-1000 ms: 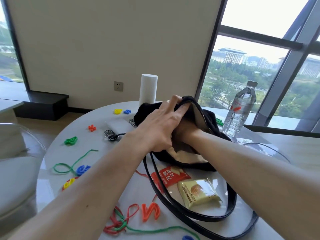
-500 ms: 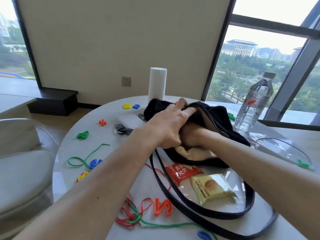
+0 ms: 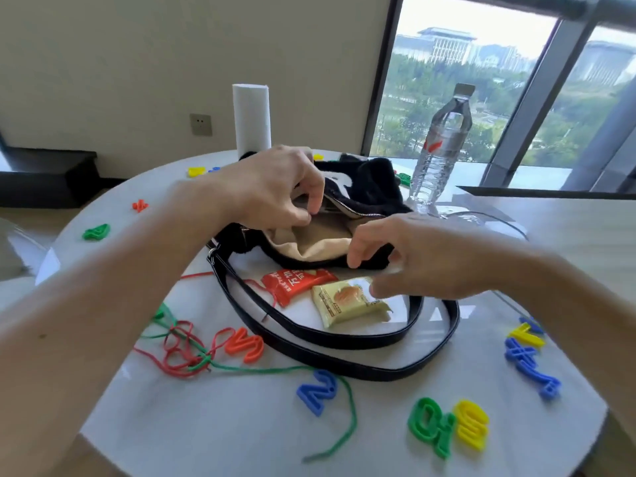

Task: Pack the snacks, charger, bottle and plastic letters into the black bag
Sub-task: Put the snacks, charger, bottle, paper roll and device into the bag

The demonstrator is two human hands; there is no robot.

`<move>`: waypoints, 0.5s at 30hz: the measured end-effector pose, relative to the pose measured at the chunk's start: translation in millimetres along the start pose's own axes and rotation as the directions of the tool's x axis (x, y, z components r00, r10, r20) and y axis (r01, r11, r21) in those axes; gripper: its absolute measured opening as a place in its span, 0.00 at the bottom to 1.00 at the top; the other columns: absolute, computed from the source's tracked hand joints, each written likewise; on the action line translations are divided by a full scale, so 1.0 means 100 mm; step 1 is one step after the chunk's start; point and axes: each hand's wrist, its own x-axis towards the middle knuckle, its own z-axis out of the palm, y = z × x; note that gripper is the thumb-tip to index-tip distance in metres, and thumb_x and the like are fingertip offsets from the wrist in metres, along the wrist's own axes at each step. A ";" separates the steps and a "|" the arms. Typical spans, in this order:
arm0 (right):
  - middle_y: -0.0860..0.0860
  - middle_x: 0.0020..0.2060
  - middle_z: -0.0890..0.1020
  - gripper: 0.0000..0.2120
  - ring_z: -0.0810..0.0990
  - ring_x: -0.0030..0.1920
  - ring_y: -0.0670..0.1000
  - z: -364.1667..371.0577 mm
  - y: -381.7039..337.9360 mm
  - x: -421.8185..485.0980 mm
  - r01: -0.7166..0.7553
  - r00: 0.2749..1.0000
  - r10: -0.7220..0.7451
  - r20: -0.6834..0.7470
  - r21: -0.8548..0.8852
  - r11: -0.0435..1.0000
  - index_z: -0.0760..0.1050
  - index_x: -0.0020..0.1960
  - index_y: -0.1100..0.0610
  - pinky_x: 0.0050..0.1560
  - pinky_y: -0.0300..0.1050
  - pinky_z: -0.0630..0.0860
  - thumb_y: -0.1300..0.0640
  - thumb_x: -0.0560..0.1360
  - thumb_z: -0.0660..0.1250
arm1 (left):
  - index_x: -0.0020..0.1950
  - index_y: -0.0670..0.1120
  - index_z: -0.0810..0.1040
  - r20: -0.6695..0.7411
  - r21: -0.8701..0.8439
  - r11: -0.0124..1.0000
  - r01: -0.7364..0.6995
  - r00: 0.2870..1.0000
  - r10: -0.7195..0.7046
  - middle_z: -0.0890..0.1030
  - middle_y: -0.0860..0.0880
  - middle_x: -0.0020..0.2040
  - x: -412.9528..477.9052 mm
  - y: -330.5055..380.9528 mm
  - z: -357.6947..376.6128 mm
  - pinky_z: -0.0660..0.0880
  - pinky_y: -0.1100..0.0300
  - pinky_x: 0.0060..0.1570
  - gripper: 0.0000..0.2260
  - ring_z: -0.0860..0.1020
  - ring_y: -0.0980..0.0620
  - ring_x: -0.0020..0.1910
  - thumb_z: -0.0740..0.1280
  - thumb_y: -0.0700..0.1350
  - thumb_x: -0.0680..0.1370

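The black fuzzy bag lies on the round white table, mouth apart, beige lining showing. My left hand pinches the bag's far rim by the zipper. Outside the bag, my right hand hovers with fingers spread, its thumb at the yellow snack packet. A red snack packet lies beside that, inside the loop of the bag's straps. The water bottle stands behind the bag. Plastic letters lie scattered: orange, blue, green. No charger shows.
Tangled red and green strings lie at the near left. A white roll stands upright behind the bag. More letters sit at the right edge and far left. A clear chair back rises at the table's right.
My right hand has come out of the bag and now hovers over the yellow snack. My left hand shifted from covering the opening to pinching the rim. The camera tilted down.
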 end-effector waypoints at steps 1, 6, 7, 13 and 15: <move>0.39 0.53 0.77 0.15 0.72 0.49 0.35 0.08 -0.01 0.01 0.015 1.000 -0.015 0.008 -0.050 0.999 0.75 0.58 0.41 0.48 0.26 0.70 0.49 0.73 0.73 | 0.39 0.55 0.82 0.066 -0.010 1.000 0.013 0.998 -0.013 0.78 0.56 0.41 -0.04 0.07 -0.03 0.74 0.60 0.40 0.04 0.76 0.57 0.40 0.74 0.46 0.71; 0.38 0.44 0.71 0.18 0.68 0.45 0.37 0.37 0.04 0.08 0.056 0.998 -0.054 0.026 -0.058 0.997 0.71 0.55 0.45 0.41 0.35 0.65 0.49 0.70 0.76 | 0.44 0.56 0.85 0.379 0.302 0.950 0.085 0.903 -0.201 0.82 0.58 0.38 -0.19 0.29 0.03 0.75 0.61 0.36 0.05 0.79 0.59 0.39 0.74 0.55 0.71; 0.38 0.44 0.71 0.18 0.68 0.45 0.37 0.39 0.07 0.08 0.061 0.998 -0.061 0.016 -0.043 0.997 0.71 0.54 0.45 0.40 0.36 0.64 0.49 0.69 0.76 | 0.47 0.55 0.85 0.387 0.340 0.935 0.096 0.892 -0.232 0.82 0.57 0.40 -0.22 0.30 0.09 0.75 0.61 0.37 0.07 0.79 0.57 0.40 0.73 0.56 0.72; 0.41 0.47 0.77 0.16 0.71 0.48 0.40 0.33 0.23 -0.01 0.043 0.999 -0.043 -0.023 0.008 0.999 0.74 0.49 0.44 0.46 0.38 0.70 0.46 0.67 0.77 | 0.43 0.54 0.72 0.191 0.487 0.867 0.106 0.956 -0.224 0.75 0.51 0.45 -0.31 0.41 0.37 0.69 0.56 0.35 0.13 0.73 0.51 0.39 0.71 0.60 0.73; 0.42 0.47 0.78 0.15 0.73 0.45 0.40 0.31 0.27 -0.04 0.044 0.997 -0.039 -0.062 0.080 0.996 0.75 0.48 0.44 0.42 0.36 0.70 0.47 0.67 0.78 | 0.41 0.60 0.65 0.176 0.465 0.882 0.080 0.968 -0.181 0.73 0.50 0.44 -0.33 0.47 0.43 0.68 0.56 0.34 0.15 0.72 0.50 0.38 0.71 0.58 0.73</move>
